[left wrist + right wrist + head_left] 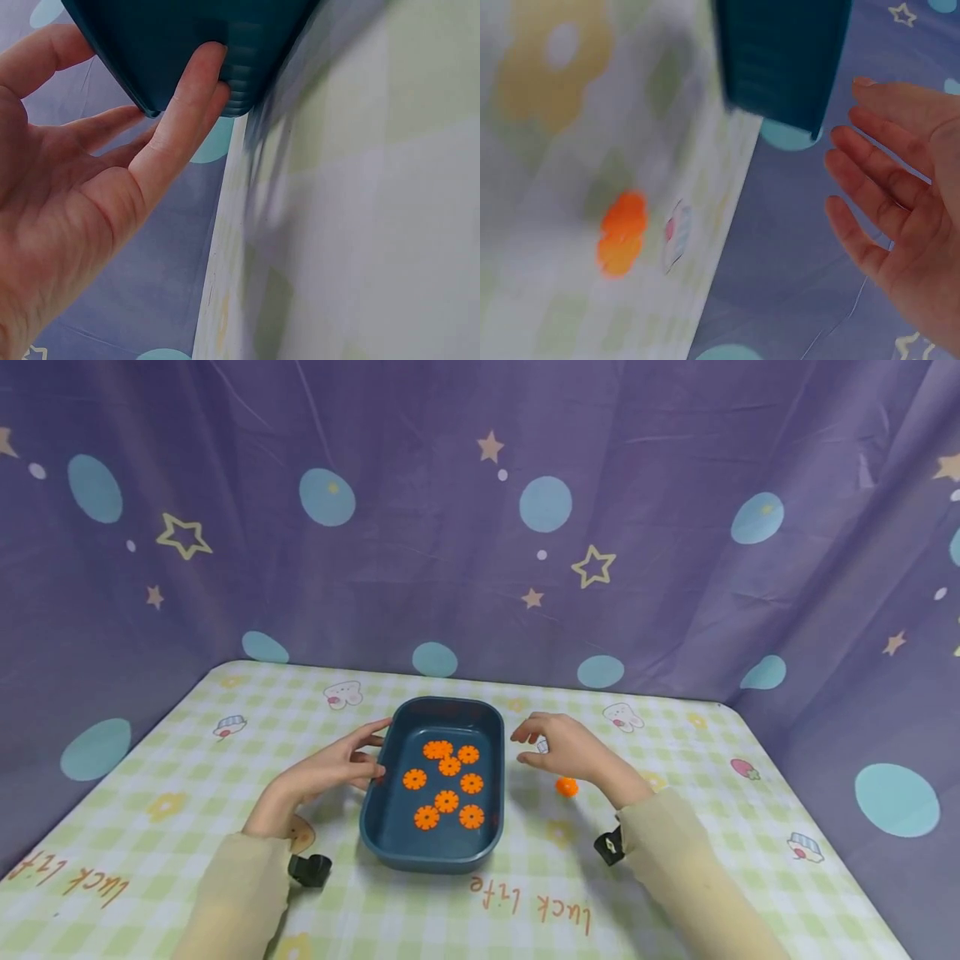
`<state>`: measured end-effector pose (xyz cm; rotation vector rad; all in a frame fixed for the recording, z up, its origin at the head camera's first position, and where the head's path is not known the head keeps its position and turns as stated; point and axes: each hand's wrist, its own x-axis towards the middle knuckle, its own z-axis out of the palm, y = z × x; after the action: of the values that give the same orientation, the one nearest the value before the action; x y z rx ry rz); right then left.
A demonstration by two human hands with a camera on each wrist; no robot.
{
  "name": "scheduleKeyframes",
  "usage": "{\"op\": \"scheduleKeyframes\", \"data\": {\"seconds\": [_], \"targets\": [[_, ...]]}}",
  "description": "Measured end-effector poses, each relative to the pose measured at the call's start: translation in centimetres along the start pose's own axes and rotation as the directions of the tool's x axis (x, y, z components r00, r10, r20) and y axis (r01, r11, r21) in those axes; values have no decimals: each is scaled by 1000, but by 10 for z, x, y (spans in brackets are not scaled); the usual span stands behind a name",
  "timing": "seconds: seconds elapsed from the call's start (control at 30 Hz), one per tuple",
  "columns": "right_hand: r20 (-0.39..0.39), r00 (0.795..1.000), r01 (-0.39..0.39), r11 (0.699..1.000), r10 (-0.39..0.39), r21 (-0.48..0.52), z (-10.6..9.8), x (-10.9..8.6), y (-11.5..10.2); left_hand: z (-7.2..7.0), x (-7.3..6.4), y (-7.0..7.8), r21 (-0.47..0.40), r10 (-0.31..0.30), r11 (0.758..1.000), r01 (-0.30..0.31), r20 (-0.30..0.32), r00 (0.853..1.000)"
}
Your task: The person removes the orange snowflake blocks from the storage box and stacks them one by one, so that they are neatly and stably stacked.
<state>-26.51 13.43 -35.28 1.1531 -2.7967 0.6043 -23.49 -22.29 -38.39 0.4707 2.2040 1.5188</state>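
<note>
A dark teal plastic bin (433,852) stands in the middle of the table. Several orange notched discs (427,817) lie flat on its floor, a few of them overlapping. My left hand (337,764) is at the bin's left side, fingers spread, with fingertips (206,56) touching the outer wall. On the other side, my right hand (566,745) hovers a little apart from the right wall, its fingers loosely bent and nothing between them. Below the right hand, more orange disc pieces (567,787) sit on the tablecloth; the right wrist view shows two together (622,232).
A green-and-white checked tablecloth (645,877) with printed cartoons and lettering covers the table. Behind it hangs a purple curtain (450,552) with stars and blue ovals. Dark wrist-worn devices show beside both sleeves (240,877).
</note>
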Motion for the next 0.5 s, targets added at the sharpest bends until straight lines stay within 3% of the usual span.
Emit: {"op": "scheduleKeyframes", "data": {"seconds": [0.13, 0.5], "targets": [[1, 999, 35, 999, -35, -1, 2, 9, -12, 0, 0, 0, 3, 4, 1000, -4, -4, 1000], [119, 989, 84, 996, -83, -5, 14, 22, -39, 0, 0, 0, -4, 7, 1000, -7, 2, 1000]]}}
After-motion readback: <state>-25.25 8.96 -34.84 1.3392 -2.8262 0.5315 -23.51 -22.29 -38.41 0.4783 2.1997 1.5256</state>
